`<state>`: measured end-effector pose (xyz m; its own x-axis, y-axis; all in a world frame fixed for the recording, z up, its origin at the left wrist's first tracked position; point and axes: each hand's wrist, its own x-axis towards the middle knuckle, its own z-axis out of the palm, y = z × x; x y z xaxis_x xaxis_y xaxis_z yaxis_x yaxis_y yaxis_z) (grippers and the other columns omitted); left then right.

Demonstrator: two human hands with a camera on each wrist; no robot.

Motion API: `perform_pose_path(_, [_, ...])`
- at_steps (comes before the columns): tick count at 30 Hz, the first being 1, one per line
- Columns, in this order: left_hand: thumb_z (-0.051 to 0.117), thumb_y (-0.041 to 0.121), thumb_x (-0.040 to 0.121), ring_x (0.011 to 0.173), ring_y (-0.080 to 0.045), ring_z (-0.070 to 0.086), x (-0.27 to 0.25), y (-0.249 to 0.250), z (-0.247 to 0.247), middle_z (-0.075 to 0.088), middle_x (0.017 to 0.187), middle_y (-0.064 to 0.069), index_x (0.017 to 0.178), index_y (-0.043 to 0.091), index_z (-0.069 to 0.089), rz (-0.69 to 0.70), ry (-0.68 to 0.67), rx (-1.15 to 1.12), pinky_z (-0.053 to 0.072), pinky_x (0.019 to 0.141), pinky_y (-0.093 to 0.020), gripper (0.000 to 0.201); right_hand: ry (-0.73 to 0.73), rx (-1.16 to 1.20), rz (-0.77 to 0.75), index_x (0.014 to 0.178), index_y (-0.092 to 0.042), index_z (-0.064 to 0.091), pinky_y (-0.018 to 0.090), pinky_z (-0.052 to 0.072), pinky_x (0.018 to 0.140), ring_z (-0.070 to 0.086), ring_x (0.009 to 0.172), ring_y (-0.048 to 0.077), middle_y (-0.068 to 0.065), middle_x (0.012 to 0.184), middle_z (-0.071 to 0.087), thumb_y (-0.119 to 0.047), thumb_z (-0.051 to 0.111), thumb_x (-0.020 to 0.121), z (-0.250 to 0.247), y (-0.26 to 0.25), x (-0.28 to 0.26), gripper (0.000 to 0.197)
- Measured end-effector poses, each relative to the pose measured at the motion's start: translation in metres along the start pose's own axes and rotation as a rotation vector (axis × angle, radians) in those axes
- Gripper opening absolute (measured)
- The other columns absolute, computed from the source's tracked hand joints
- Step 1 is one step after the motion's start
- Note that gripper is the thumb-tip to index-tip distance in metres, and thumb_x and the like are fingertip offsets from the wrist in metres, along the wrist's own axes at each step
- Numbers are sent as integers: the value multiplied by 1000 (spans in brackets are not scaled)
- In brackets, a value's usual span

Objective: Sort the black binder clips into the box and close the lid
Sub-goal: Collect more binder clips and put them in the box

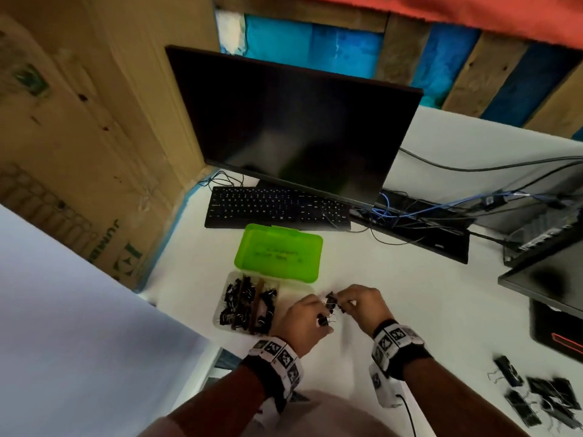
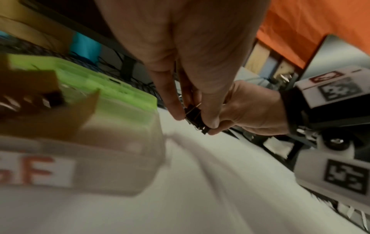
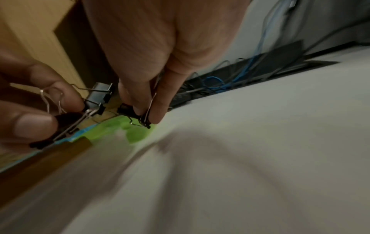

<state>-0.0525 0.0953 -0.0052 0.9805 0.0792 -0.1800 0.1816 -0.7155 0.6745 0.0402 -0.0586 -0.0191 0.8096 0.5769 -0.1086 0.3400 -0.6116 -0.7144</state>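
Note:
The translucent box (image 1: 296,291) lies open on the white desk, its green lid (image 1: 277,253) folded back behind it. Several small black binder clips (image 1: 246,304) fill its left compartments between brown dividers. Just right of the box both hands meet above the desk. My left hand (image 1: 321,316) pinches a bunch of black binder clips (image 3: 94,101) between thumb and fingers. My right hand (image 1: 344,305) pinches one black binder clip (image 3: 134,113) by its body and wire handle, close beside the left hand's bunch. In the left wrist view the left hand (image 2: 195,119) grips a clip (image 2: 193,113).
A black keyboard (image 1: 277,208) and a dark monitor (image 1: 296,127) stand behind the box. Cables (image 1: 410,212) trail at the right. Larger black clips (image 1: 542,402) lie scattered at the desk's lower right. A cardboard box (image 1: 79,137) stands at the left.

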Motion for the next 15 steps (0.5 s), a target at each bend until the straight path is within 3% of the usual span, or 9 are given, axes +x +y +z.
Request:
perform_pose_path(3, [72,36,73,93,-17,60,-15,-19,-31,60,110,2,99,18,67,-81,78,4,41,97,-27,32,-81,-71,-138,81,-14,76,21,49,72,66,75,16,4,84,73,2,66,78,12,-34,36,19])
perform_pose_path(6, [73,33,73,91,-18,61,-31,-39,-54,59,113,-2,99,14,66,-175,147,-8,47,91,-29,33,-227,-202,-298,90,-15,75,27,50,78,66,84,23,5,91,72,-5,62,84,29,-68,60,17])
perform_pose_path(9, [71,27,75,100,-22,58,-43,-53,-63,58,115,-7,99,11,65,-222,137,0,47,92,-30,30,-428,-414,-450,98,-17,71,33,49,83,61,97,26,6,100,68,-6,54,87,45,-94,75,24])
perform_pose_path(12, [68,28,75,105,-25,57,-51,-60,-66,58,116,-9,102,13,63,-275,116,12,47,94,-35,32,-610,-532,-496,107,-15,66,35,46,91,54,109,25,7,114,64,-3,46,86,56,-114,82,32])
perform_pose_path(15, [67,25,77,115,-27,52,-58,-64,-65,52,128,-10,120,15,54,-274,106,-7,43,101,-35,46,-645,-521,-503,111,-17,65,32,44,95,52,113,23,5,120,60,0,47,85,63,-123,85,36])
